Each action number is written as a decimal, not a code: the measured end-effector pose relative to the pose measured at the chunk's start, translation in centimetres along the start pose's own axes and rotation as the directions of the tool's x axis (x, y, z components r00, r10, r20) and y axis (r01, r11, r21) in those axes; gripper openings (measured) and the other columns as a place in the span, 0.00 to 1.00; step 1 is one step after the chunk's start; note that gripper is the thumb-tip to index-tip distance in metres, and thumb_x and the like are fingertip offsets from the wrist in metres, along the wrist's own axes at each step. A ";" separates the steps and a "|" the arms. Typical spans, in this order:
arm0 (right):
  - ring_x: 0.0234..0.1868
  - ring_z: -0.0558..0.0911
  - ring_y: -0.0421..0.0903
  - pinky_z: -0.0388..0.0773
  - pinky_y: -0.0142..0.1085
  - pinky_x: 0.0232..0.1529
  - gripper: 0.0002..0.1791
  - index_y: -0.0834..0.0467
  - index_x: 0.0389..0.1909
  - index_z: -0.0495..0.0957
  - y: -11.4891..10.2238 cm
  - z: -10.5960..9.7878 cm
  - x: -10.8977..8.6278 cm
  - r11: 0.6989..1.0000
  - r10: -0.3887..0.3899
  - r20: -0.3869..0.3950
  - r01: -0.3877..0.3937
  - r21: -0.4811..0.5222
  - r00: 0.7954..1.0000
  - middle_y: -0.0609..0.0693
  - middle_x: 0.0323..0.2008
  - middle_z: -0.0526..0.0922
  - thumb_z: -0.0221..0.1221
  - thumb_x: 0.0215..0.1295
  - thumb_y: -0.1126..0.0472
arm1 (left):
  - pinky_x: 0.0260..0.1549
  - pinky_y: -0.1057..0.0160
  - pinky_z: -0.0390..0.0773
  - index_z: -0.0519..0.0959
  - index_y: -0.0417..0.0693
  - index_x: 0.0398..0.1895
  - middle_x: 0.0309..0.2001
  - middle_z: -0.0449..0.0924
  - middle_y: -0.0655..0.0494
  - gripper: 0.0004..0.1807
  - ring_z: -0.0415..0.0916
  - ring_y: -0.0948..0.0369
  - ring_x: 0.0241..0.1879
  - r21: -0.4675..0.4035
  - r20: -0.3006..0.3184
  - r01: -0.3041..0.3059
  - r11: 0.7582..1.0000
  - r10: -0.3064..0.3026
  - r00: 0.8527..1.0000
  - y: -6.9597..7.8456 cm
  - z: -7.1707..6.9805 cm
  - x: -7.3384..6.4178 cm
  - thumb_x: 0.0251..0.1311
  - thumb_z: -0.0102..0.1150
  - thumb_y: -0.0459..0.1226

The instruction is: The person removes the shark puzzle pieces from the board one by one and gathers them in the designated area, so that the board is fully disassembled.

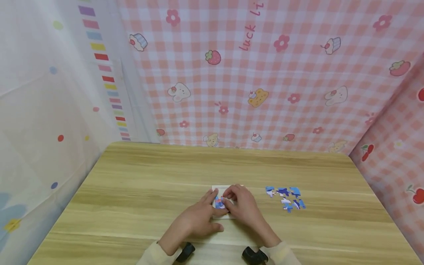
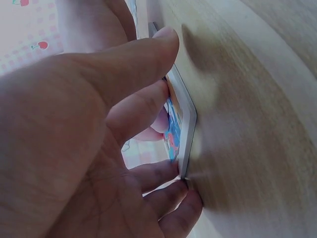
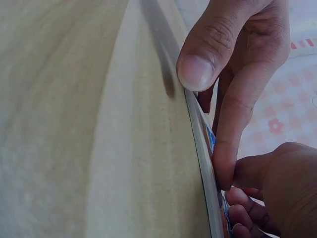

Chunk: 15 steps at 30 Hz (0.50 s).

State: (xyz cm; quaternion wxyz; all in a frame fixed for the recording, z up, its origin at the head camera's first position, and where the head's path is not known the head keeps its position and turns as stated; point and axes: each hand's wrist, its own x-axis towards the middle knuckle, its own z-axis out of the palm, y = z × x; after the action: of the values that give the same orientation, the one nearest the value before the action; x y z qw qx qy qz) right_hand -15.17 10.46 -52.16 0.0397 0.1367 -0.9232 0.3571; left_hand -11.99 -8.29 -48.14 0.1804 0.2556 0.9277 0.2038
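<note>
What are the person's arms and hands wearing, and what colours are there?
The left hand and right hand have no gloves on. The sleeves are pale cream, and a chunky black device shows beside each one.

Loose blue jigsaw pieces (image 1: 294, 191) lie beside 1 pale, part-filled tray (image 1: 226, 187).

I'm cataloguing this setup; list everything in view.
table: one, light brown, foreground
puzzle board: one, white, mid-table
board pieces: count unclear, blue and red, board's left
loose pieces: several, blue, purple and white, right of board
back cloth: one, pink-white check, behind table
left cloth: one, white with dots, left
right cloth: one, pink check, right
wrist devices: two, black, bottom
sleeves: two, cream, bottom
left hand: one, over board's left
right hand: one, over board's right
</note>
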 end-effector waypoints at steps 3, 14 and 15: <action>0.36 0.78 0.39 0.76 0.31 0.40 0.05 0.52 0.34 0.82 -0.1 -0.1 0.1 0.998 0.027 0.006 -0.027 0.048 1.000 0.43 0.33 0.82 0.70 0.63 0.62 | 0.74 0.41 0.66 0.76 0.70 0.69 0.83 0.44 0.43 0.29 0.41 0.46 0.83 -0.006 0.004 0.006 1.000 -0.006 1.000 0.0 0.0 0.0 0.64 0.67 0.52; 0.28 0.80 0.37 0.77 0.27 0.30 0.05 0.54 0.33 0.82 -0.2 -0.6 0.3 0.976 0.066 0.060 -0.077 0.205 0.996 0.45 0.27 0.84 0.68 0.64 0.67 | 0.74 0.41 0.65 0.75 0.74 0.69 0.84 0.41 0.45 0.28 0.38 0.47 0.84 -0.025 0.014 0.028 0.999 -0.027 1.000 -0.2 0.1 0.2 0.65 0.66 0.52; 0.27 0.80 0.37 0.77 0.27 0.29 0.06 0.54 0.33 0.82 -0.2 -0.7 0.2 0.973 0.067 0.065 -0.080 0.216 0.996 0.45 0.27 0.85 0.68 0.64 0.67 | 0.74 0.41 0.65 0.74 0.74 0.69 0.84 0.41 0.45 0.28 0.38 0.48 0.84 -0.023 0.016 0.029 0.999 -0.028 0.999 -0.2 0.1 0.2 0.65 0.66 0.52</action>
State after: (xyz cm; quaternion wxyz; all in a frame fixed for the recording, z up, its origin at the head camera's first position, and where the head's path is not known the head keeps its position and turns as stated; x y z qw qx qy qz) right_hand -15.34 10.69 -51.48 -0.0152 0.1162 -0.8834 0.4537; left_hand -12.17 -8.34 -48.41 0.1937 0.2417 0.9273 0.2101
